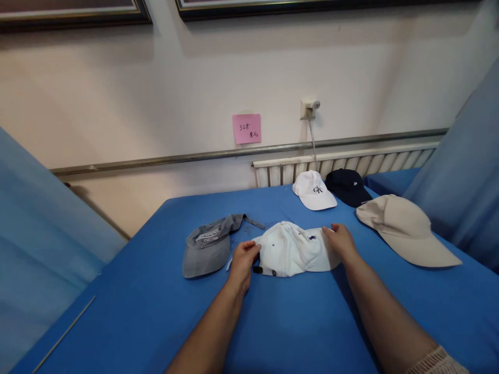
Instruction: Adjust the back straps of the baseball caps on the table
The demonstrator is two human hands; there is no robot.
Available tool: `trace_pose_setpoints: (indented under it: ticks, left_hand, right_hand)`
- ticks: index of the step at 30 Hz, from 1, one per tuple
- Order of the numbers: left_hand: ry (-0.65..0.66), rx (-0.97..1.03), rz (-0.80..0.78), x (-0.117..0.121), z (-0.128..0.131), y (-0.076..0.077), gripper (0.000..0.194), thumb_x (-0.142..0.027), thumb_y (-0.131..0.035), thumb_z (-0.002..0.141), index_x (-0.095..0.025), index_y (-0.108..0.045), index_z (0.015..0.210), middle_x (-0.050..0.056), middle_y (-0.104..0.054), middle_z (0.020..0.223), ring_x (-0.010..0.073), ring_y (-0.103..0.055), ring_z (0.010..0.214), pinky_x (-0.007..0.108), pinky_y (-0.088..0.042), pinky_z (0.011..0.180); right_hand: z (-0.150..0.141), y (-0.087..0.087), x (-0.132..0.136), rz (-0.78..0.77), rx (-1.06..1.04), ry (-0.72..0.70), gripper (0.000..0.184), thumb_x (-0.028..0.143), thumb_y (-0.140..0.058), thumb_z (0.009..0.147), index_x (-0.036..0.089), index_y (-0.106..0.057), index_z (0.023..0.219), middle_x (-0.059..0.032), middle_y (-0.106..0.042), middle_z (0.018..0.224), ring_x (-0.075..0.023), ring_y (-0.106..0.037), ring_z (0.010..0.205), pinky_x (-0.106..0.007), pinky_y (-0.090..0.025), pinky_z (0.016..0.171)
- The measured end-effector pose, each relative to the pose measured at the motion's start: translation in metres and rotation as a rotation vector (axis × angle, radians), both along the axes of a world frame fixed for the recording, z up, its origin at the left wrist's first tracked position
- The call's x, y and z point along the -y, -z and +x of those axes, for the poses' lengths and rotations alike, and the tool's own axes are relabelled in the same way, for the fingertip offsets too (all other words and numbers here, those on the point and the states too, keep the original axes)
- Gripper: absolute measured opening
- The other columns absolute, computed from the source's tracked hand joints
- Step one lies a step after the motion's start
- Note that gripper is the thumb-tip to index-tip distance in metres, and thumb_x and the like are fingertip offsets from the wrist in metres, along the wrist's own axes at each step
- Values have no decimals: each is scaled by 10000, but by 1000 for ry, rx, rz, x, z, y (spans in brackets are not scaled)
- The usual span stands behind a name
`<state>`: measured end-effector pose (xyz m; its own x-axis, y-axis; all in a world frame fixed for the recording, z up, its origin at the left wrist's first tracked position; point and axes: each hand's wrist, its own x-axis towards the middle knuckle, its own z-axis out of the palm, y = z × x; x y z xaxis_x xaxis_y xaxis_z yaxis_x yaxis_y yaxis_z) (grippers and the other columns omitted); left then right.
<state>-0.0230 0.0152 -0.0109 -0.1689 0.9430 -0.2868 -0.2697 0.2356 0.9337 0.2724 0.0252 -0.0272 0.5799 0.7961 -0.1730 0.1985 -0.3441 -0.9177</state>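
Note:
A pale, nearly white baseball cap [286, 249] with a small dark blue emblem lies sideways in the middle of the blue-covered table [296, 322]. Its brim points right, and its back strap with a dark buckle faces left. My left hand [245, 259] pinches the back edge of this cap between thumb and fingers. At the other end, my right hand [340, 240] grips the brim, the thumb partly hidden. Just left of my left hand rests a grey baseball cap [208, 246] with white lettering, its strap stretched out toward the back.
Behind stand a white cap [314, 191] with black letters and a dark navy cap [346, 186]. A large beige cap [407, 228] sits at the right. A thin stick [64, 333] lies near the left edge. Curtains hang at both sides; a radiator [286, 171] lines the wall.

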Motion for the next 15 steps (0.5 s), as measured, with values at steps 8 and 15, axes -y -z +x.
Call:
trace_pose_setpoints:
  ticks: [8,15]
  left_hand:
    - [-78,162,26,-7,-9,-8,263,-191,-734,723,-171,-579,935,9,-673,781,127,-655,692,251,-497,700]
    - [217,333,-123,10,8,-4,229,-266,-742,774,-153,-609,922,116,-701,1013,204,-699,877,324,-522,824]
  right_hand:
    - [-18,-7,12,316,-996,-284,213,208,-683,776,172,-693,986,-65,-763,932,-207,-722,843,-288,-591,763]
    - [-47,-8,12,451,-1296,-96,368,133,-568,834,204,-621,1192,-51,-749,1056,-216,-695,1016,-405,-536,972]
